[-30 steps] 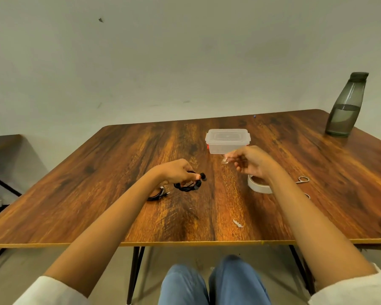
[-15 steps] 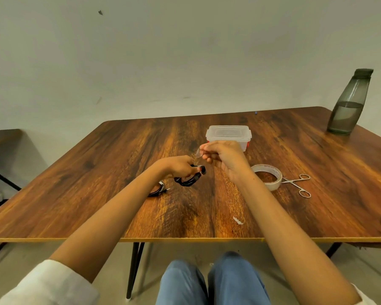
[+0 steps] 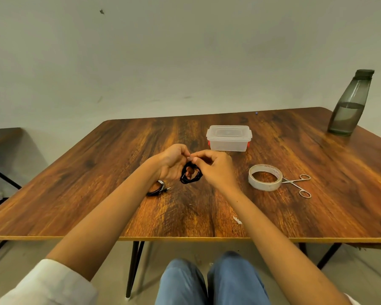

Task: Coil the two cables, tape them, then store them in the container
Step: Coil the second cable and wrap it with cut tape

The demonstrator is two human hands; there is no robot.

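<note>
Container [image 3: 228, 138] of clear plastic, lid on, toward the far edge of the table [image 3: 97, 183] | left hand [image 3: 172, 161] and right hand [image 3: 213, 168] meet above table centre, fingers curled, both pinching coiled black cable [image 3: 190, 176] | second cable [image 3: 157, 189] lies beside left wrist | tape roll [image 3: 265, 177] and scissors [image 3: 298, 184] toward right edge.

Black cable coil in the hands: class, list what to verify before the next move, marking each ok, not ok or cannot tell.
1. Grip: left hand holds black cable coil, right hand pinches its top: ok.
2. Tape: strip at the fingertips: cannot tell.
3. Coiling: second cable lies coiled on the table: ok.
4. Storage: container open: not ok, lid on.
5. Supplies: tape roll and scissors beside right arm: ok.
</note>
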